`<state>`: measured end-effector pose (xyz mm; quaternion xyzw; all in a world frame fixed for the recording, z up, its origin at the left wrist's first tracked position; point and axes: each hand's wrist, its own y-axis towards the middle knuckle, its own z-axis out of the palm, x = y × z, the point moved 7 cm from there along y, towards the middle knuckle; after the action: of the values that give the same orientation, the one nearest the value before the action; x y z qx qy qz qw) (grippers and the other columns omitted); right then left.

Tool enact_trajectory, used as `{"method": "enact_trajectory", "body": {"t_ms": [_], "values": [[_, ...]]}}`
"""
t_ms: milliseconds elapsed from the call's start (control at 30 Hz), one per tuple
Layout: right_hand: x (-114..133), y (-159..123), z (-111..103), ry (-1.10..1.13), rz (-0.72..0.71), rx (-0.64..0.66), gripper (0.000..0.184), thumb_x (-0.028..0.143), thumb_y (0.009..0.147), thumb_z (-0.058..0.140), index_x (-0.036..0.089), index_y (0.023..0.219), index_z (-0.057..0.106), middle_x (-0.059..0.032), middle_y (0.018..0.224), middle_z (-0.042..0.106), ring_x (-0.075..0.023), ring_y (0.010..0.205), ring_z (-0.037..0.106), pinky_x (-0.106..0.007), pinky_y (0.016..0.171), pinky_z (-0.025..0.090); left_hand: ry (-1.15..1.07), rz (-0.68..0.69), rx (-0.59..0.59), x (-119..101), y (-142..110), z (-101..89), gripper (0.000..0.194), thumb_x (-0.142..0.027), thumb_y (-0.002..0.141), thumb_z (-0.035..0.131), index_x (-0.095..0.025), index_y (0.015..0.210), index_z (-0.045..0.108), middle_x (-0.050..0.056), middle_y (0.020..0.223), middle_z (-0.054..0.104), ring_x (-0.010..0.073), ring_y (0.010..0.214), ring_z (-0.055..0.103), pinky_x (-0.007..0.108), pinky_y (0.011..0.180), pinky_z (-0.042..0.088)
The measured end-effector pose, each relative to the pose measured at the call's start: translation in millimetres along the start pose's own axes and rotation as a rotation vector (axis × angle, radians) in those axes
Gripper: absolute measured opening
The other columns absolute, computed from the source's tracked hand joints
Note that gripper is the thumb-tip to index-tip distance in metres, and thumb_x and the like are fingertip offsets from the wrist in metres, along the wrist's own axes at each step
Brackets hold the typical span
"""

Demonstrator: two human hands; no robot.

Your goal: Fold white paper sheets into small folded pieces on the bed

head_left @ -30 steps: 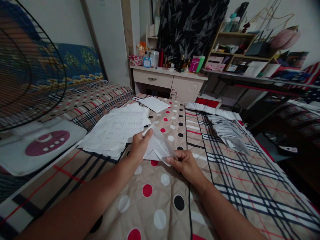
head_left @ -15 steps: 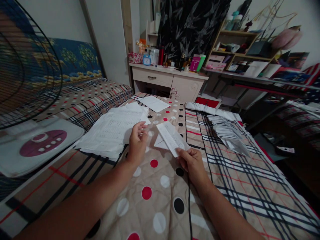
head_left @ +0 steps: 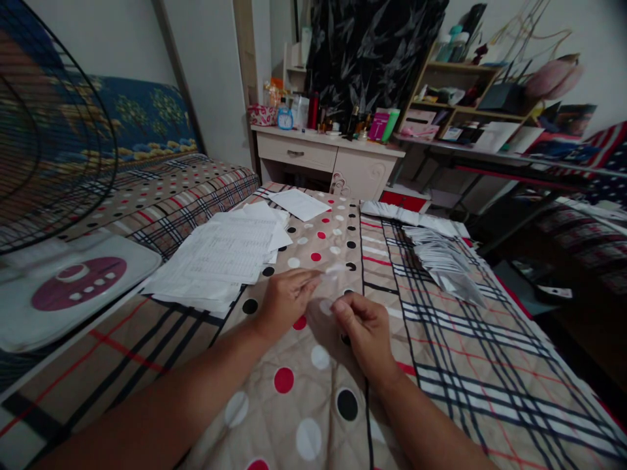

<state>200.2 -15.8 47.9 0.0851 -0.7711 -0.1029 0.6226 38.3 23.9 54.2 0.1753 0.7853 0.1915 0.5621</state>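
My left hand [head_left: 290,297] and my right hand [head_left: 365,326] are close together over the polka-dot strip of the bedspread, both with fingers pinched. A thin clear sleeve [head_left: 336,270] glints between them, seen almost edge-on, so its outline is hard to follow and its contents are hidden. The left fingertips meet its near left edge; the right thumb and forefinger close on its right side. To the left lies a loose pile of printed sheets [head_left: 230,245]. On the right, a fanned row of filled sleeves [head_left: 438,258] rests on the plaid cloth.
A white sheet [head_left: 300,204] lies toward the far end of the bed, and a flat white strip of packets [head_left: 416,218] is at far right. A fan [head_left: 53,143] and its white base [head_left: 78,287] stand at left. Behind is a cream dresser [head_left: 318,156] crowded with bottles.
The printed slip and white envelope, plainly visible in my hands earlier, no longer show face-on. My left hand let go, then moved right and closed in beside my right hand.
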Motion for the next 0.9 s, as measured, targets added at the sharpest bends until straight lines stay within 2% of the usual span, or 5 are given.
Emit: {"method": "enact_trajectory", "body": {"t_ms": [67,133,300,533,900], "values": [[1,3,-19,-0.003,-0.054,-0.25,0.022,0.04,0.082,0.065,0.019,0.079,0.062,-0.0028,0.078,0.061,-0.0155,0.073,0.055,-0.025,0.062,0.044,-0.212,-0.231,-0.118,17,-1,-4.2,0.02,-0.031,0.075,0.071,-0.018,0.06,0.069,0.003,0.062,0.066,0.0171,0.061,0.061,0.027,0.062,0.048],[-7,6,-31,0.046,-0.036,-0.402,0.032,0.039,0.076,0.071,0.021,0.1,0.059,-0.0068,0.105,0.061,-0.0194,0.094,0.057,-0.028,0.072,0.048,-0.466,-0.44,-0.138,29,-4,3.6,0.025,-0.038,0.068,0.076,-0.016,0.061,0.067,0.003,0.059,0.065,0.0156,0.055,0.059,0.026,0.055,0.048],[-34,20,-26,0.306,0.135,-0.305,0.057,0.039,0.069,0.076,0.02,0.117,0.05,-0.0096,0.11,0.063,-0.0207,0.092,0.061,-0.031,0.071,0.051,-0.78,-0.687,-0.059,35,-13,26.4,0.043,-0.031,0.052,0.086,-0.013,0.086,0.068,0.008,0.078,0.072,0.0201,0.065,0.067,0.033,0.06,0.056],[-46,23,-28,0.289,0.35,-0.185,0.065,0.029,0.057,0.083,0.019,0.114,0.053,0.0001,0.08,0.064,-0.0125,0.061,0.057,-0.021,0.047,0.045,-0.586,-0.655,0.029,42,-8,15.8,0.043,-0.032,0.061,0.082,-0.012,0.096,0.067,0.011,0.09,0.073,0.0183,0.069,0.068,0.027,0.058,0.055],[-54,36,-19,-0.012,0.403,0.173,0.043,0.023,0.054,0.08,0.016,0.093,0.063,-0.0004,0.073,0.065,-0.0129,0.057,0.058,-0.023,0.05,0.046,-0.283,-0.561,0.231,56,12,4.6,0.042,-0.015,0.056,0.081,-0.012,0.094,0.064,0.008,0.09,0.072,0.016,0.074,0.067,0.025,0.064,0.053]]}}
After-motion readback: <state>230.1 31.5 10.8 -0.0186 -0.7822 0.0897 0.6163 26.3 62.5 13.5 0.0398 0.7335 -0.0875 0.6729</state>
